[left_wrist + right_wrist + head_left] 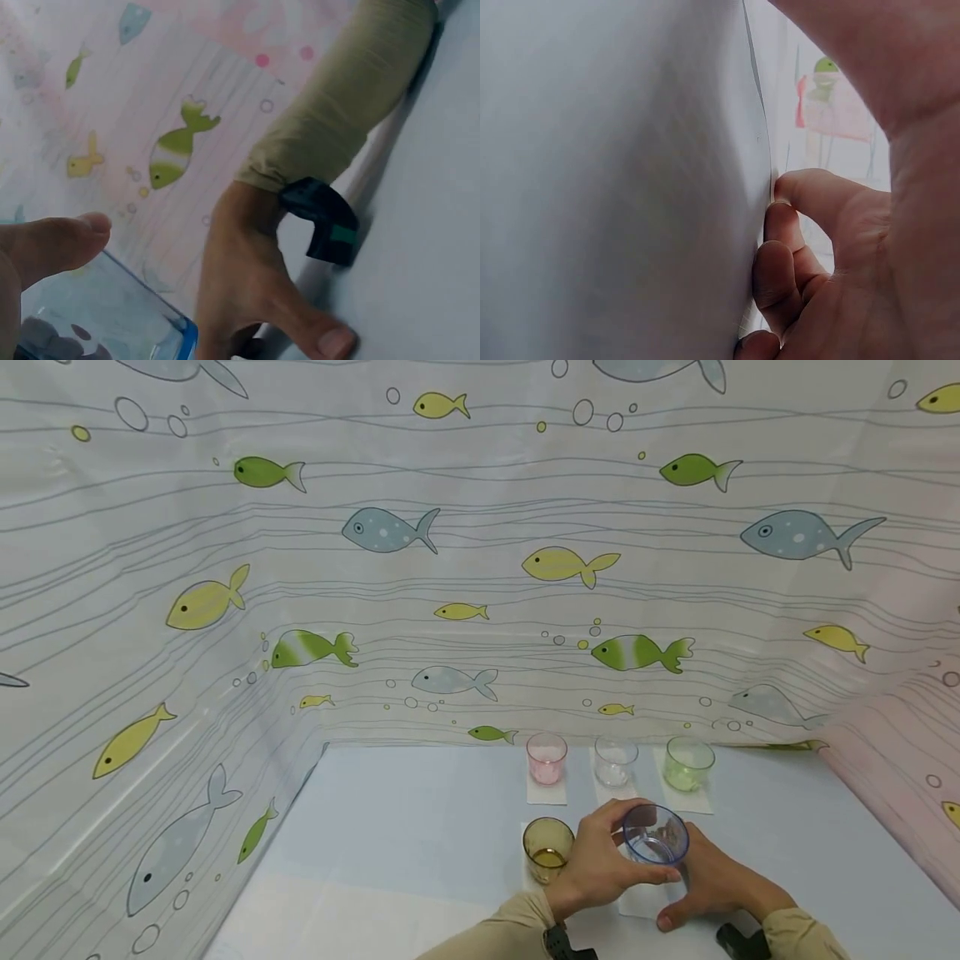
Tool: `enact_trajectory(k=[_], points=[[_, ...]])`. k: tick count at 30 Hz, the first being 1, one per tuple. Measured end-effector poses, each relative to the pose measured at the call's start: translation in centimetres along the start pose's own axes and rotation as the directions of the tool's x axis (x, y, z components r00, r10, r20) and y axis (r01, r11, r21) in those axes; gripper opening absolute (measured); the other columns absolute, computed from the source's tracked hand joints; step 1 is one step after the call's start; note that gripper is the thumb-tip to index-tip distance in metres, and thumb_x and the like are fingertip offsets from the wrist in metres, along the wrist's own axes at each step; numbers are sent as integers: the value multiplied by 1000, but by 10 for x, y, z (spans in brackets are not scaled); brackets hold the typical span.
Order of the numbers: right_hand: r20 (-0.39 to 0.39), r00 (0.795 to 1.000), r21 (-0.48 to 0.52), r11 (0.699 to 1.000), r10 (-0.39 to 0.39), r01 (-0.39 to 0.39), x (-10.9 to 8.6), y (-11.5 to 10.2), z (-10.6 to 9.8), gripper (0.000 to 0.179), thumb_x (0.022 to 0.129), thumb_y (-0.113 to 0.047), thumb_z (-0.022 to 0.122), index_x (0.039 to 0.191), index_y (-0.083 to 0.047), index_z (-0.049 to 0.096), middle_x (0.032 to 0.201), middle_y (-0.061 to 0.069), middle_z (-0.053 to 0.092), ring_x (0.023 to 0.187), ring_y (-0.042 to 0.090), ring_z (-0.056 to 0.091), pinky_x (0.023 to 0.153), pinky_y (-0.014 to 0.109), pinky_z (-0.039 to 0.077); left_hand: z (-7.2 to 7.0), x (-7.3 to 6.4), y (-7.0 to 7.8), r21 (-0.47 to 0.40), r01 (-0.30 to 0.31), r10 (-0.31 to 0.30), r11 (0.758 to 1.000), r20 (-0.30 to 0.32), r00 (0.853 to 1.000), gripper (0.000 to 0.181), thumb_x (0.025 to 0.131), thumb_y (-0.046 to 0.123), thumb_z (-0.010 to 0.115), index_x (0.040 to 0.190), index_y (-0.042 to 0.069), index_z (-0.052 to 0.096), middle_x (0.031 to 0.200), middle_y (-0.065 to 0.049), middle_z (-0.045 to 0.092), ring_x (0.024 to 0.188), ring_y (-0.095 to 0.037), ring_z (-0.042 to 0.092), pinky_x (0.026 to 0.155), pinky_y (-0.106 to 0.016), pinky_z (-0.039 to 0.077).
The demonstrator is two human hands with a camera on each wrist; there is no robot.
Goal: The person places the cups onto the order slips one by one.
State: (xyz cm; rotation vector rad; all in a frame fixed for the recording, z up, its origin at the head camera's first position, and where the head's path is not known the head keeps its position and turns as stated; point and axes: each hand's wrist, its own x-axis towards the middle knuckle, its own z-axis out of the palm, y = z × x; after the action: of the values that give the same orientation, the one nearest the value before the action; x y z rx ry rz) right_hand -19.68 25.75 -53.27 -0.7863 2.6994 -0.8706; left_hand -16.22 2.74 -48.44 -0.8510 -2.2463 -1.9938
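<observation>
A clear tumbler with a blue rim [657, 839] is held up in my left hand [603, 864], fingers and thumb around its side. The left wrist view shows my left thumb [56, 244] against the tumbler's wall [112, 307]. Just right of and below the tumbler, my right hand [716, 877] is low over the table with thumb and fingers apart. Its fingertips [774, 271] touch the white surface in the right wrist view. A white paper piece [643, 903] lies under the tumbler, beside my right thumb; the tumbler partly hides my right fingers in the head view.
An amber cup [548, 847] stands close to my left hand. Behind are a pink cup [547, 760], a clear cup [615, 762] and a green cup [688, 765], on white paper pieces. A fish-patterned sheet [480, 585] encloses the pale table [390, 827].
</observation>
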Motion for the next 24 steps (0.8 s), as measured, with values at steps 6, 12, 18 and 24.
enact_trajectory(k=[6, 12, 18, 24], points=[[-62, 995, -66, 995, -74, 70, 0, 0, 1, 115, 57, -59, 102, 141, -2, 47, 129, 12, 54, 119, 25, 54, 100, 43, 55, 12, -3, -23, 53, 90, -89, 995, -19, 996, 71, 77, 12, 97, 139, 13, 64, 129, 3, 66, 120, -2, 63, 106, -20, 53], [-10, 1000, -39, 999, -2, 2, 2, 0, 1, 107, 57, -55, 103, 131, -4, 45, 121, 9, 54, 114, 22, 55, 98, 41, 56, 17, -7, -44, 163, 115, -109, 980, -47, 993, 72, 75, 18, 99, 138, 11, 64, 126, 3, 67, 116, -1, 62, 100, -18, 55], [16, 999, -39, 998, 42, -41, 4, -3, 0, 108, 57, -53, 103, 132, -2, 45, 122, 11, 54, 117, 25, 55, 100, 51, 55, 18, -8, -55, 197, 95, -88, 976, -43, 995, 73, 78, 23, 97, 141, 11, 62, 130, 4, 65, 119, -1, 61, 98, -19, 55], [20, 1000, -60, 998, 23, -22, 5, -3, -1, 108, 57, -56, 102, 132, -2, 46, 121, 10, 54, 116, 24, 55, 100, 49, 55, 17, -9, -60, 232, 78, -70, 969, -42, 997, 74, 80, 26, 94, 143, 10, 59, 133, 3, 63, 118, 0, 59, 93, -16, 52]])
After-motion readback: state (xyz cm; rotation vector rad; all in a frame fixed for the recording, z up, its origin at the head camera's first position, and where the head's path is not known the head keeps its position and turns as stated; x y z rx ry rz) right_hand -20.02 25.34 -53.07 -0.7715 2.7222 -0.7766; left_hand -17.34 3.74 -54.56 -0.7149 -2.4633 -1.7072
